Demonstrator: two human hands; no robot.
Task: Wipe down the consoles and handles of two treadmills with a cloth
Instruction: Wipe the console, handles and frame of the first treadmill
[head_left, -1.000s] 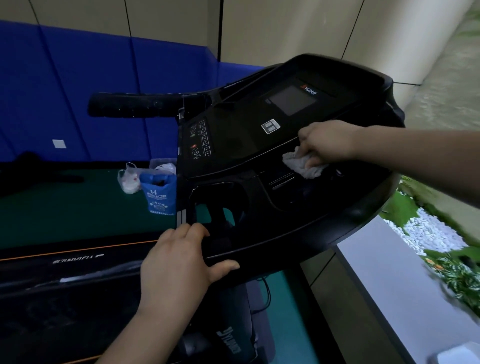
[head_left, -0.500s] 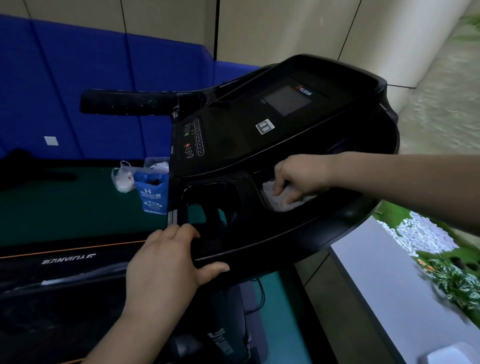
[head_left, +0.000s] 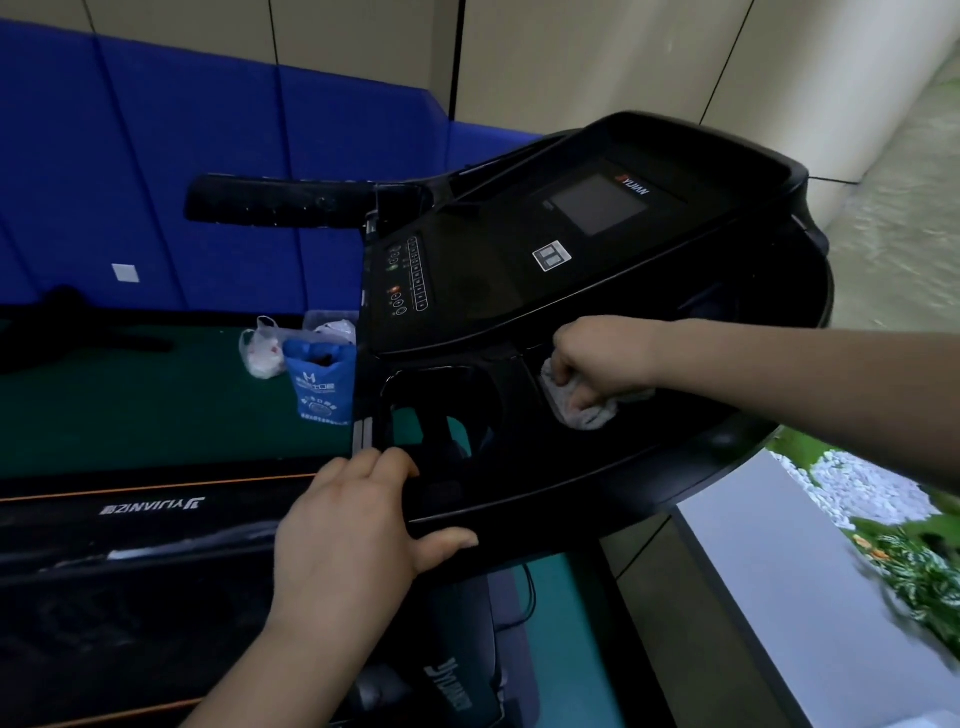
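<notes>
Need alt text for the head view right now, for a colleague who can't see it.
The right hand presses a crumpled white cloth into a recess of the black treadmill console, below its dark screen. The left hand grips the console's near edge; a blue bag stands beyond.

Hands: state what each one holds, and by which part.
Right hand grips the cloth by its bunched top. Left hand holds the console by its near edge.
</notes>
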